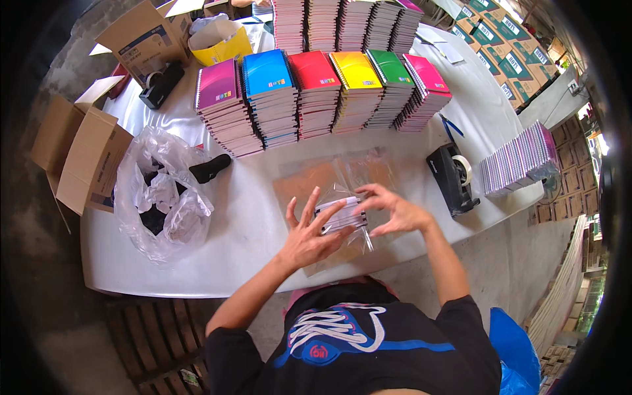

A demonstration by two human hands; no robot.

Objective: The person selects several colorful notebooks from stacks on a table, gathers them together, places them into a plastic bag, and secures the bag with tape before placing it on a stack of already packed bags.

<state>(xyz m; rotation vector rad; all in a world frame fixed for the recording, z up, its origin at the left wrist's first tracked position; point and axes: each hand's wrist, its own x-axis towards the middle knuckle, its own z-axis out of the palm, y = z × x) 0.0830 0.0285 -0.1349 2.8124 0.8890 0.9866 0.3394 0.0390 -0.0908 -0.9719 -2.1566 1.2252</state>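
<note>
A small stack of notebooks (337, 212), its white page edges showing, stands in clear plastic film (367, 245) at the near middle of the table. My left hand (313, 234) lies against the stack's left and near side, fingers spread. On the other side, my right hand (397, 212) has its thumb and curved fingers apart, with fingertips close to the film; whether they touch it I cannot tell. Under the stack lies an orange-brown sheet (299, 182) among flat clear plastic.
Tall stacks of colored spiral notebooks (310, 99) line the far side. A black tape dispenser (450, 181), blue-handled tool (451, 125) and purple notebook stack (520, 161) are at the right. A plastic bag (197, 217), dark marker-like object (210, 169) and open cartons (92, 161) are at the left.
</note>
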